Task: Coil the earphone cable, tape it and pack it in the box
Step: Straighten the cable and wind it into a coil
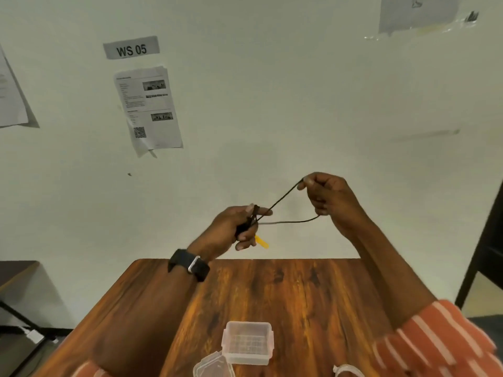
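Note:
A thin black earphone cable (280, 198) stretches between my two raised hands above the table's far edge. My left hand (236, 229) grips a bunch of the cable against its fingers, and a small yellow piece (261, 241) sticks out below them. My right hand (326, 197) pinches the cable at its fingertips, up and to the right; a slack loop (294, 221) hangs beneath. A clear plastic box (247, 342) stands open on the table near me, its lid (213, 367) beside it at the front left. A roll of clear tape (347, 370) shows at the bottom edge.
The wooden table (299, 295) runs up to a white wall with taped papers (148, 110) and a "WS 05" label (131, 47). A dark frame (487, 248) stands at the right. Another table's corner (16, 270) is at the left.

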`<act>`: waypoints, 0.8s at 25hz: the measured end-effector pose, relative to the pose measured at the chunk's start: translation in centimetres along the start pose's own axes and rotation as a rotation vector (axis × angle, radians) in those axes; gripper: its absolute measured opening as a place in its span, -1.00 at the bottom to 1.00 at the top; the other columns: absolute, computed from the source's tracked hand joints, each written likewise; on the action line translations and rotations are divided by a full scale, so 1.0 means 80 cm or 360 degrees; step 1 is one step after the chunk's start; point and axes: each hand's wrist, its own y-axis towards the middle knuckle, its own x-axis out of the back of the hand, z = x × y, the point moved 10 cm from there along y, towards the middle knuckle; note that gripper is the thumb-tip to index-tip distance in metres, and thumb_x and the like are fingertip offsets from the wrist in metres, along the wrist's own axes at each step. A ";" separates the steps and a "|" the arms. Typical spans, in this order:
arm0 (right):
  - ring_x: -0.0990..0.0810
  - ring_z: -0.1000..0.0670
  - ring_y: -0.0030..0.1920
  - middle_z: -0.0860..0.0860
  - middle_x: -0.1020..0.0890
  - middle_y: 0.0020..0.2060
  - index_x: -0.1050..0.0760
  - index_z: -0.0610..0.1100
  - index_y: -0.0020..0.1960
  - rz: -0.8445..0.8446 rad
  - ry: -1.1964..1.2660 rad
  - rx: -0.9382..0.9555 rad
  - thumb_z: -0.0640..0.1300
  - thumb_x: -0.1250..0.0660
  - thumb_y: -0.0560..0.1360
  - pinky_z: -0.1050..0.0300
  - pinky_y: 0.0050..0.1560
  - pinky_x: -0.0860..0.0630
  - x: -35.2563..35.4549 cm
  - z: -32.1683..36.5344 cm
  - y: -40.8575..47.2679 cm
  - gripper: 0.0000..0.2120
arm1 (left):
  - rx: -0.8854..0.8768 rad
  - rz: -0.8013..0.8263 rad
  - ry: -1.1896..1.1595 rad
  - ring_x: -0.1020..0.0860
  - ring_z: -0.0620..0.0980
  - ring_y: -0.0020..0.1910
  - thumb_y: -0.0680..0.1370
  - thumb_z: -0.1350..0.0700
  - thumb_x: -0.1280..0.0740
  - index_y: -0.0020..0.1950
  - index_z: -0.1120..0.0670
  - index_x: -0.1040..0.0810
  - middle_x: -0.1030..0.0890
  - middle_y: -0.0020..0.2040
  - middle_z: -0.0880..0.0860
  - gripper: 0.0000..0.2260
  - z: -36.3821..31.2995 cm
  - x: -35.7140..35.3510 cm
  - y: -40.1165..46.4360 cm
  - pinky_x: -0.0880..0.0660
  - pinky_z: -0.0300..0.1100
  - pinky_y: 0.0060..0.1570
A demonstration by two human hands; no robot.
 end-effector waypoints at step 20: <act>-0.34 0.18 -0.47 0.14 -0.44 -0.50 -0.64 -0.23 -0.08 0.0409 -0.0602 0.0097 -0.15 -0.24 0.62 0.37 -0.41 -0.27 -0.057 0.001 -0.048 -0.75 | -0.0028 -0.0237 0.0817 -0.58 0.17 -0.42 0.67 -0.01 -0.13 0.33 0.21 -0.44 -0.58 -0.39 0.03 -0.63 0.037 0.020 0.013 -0.56 0.14 -0.04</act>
